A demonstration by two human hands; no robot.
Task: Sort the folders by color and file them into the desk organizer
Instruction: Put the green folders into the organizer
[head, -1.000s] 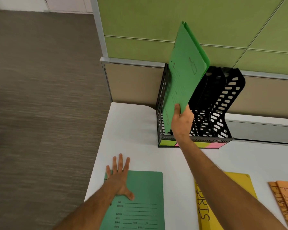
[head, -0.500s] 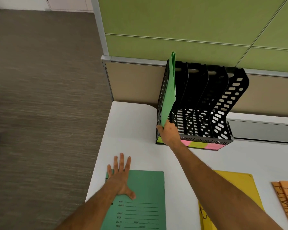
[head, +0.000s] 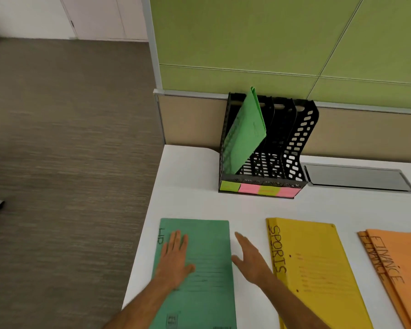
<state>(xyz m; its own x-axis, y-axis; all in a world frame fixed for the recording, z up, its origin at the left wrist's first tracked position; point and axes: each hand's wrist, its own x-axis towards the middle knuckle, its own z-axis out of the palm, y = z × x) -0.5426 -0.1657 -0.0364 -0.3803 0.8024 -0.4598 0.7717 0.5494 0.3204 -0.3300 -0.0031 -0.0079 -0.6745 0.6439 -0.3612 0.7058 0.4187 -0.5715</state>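
A black perforated desk organizer (head: 297, 138) stands at the back of the white desk (head: 195, 176), with green and pink sticky labels along its front. A light green folder (head: 244, 134) leans tilted in its leftmost slot. A darker green folder (head: 211, 281) lies flat near the desk's left edge. My left hand (head: 175, 256) rests flat on it, fingers straight. My right hand (head: 252, 257) hovers open just right of that folder's edge, holding nothing. A yellow folder marked SPORTS (head: 318, 269) and orange folders marked FINANCE (head: 399, 269) lie to the right.
A grey metal cable hatch (head: 356, 178) sits in the desk right of the organizer. A green and beige partition wall (head: 271, 43) backs the desk. Brown carpet (head: 57, 162) lies left of the desk's edge.
My right hand let go of the light green folder in the leftmost slot and drew back to the desk beside the darker green folder. The folder now leans in the organizer.
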